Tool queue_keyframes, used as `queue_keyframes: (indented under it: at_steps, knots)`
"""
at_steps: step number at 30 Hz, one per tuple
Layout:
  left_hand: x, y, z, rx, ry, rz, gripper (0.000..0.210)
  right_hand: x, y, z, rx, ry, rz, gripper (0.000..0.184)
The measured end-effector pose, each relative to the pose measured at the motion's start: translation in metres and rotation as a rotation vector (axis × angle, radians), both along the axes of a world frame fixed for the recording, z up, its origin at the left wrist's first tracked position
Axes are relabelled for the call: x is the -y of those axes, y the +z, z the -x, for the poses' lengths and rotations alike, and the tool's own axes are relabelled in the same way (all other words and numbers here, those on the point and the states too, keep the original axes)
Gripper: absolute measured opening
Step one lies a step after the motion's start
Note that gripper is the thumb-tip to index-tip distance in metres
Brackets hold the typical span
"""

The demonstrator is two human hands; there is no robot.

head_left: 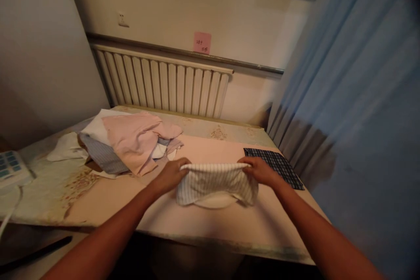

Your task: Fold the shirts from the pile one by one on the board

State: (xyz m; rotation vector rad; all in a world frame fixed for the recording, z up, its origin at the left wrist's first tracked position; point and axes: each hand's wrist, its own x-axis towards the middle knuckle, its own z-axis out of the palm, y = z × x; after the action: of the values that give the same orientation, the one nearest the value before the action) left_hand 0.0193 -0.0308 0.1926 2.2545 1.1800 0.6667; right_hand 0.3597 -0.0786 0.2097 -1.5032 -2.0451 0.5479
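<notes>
A white cloth with thin dark stripes (218,181) is stretched between my hands, its top edge pulled straight and its lower part hanging in a loose fold over the bed. Whether it is a garment I cannot tell. My left hand (175,174) is closed around its upper left corner. At the opposite corner, my right hand (257,169) pinches the same edge. Beyond my right hand, a dark checked cloth (275,166) lies flat. A heap of crumpled fabric, with a pink cloth (134,138) on top, lies to the left of my hands.
A pink sheet (197,148) covers much of the flower-patterned surface (75,188). Behind it runs a white radiator (164,81). Blue curtains (357,109) hang close on the right. At the left edge sits a white power strip (13,168) with a cord.
</notes>
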Motion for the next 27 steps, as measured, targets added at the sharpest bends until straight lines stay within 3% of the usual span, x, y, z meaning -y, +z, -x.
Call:
queue_keyframes:
  at_steps: [2, 3, 5, 9, 12, 15, 22, 27]
  knots:
    - [-0.010, 0.030, 0.000, 0.012, 0.046, 0.018, 0.020, -0.008, 0.027, -0.007, -0.041, 0.001, 0.051, 0.028]
    - [-0.015, 0.038, -0.001, 0.004, 0.068, 0.036, 0.020, -0.011, 0.035, -0.010, -0.044, 0.000, 0.088, 0.028]
    - [-0.024, 0.040, -0.003, -0.019, 0.085, 0.108, 0.021, -0.016, 0.038, -0.013, -0.032, -0.013, 0.171, 0.030]
    - [-0.041, 0.005, -0.012, -0.045, 0.077, 0.188, 0.019, -0.024, 0.009, -0.010, 0.101, -0.042, 0.259, 0.034]
    - [-0.052, -0.028, -0.020, -0.071, 0.108, 0.174, 0.020, -0.032, -0.025, -0.002, 0.189, -0.088, 0.237, 0.034]
    - [-0.065, -0.051, -0.028, -0.107, 0.145, 0.134, 0.021, -0.043, -0.054, 0.005, 0.246, -0.141, 0.168, 0.036]
    - [-0.089, -0.074, -0.035, -0.194, 0.160, 0.105, 0.021, -0.063, -0.095, 0.004, 0.364, -0.180, 0.086, 0.031]
    - [-0.091, -0.079, -0.035, -0.219, 0.145, 0.101, 0.018, -0.068, -0.103, 0.003, 0.402, -0.166, 0.084, 0.029]
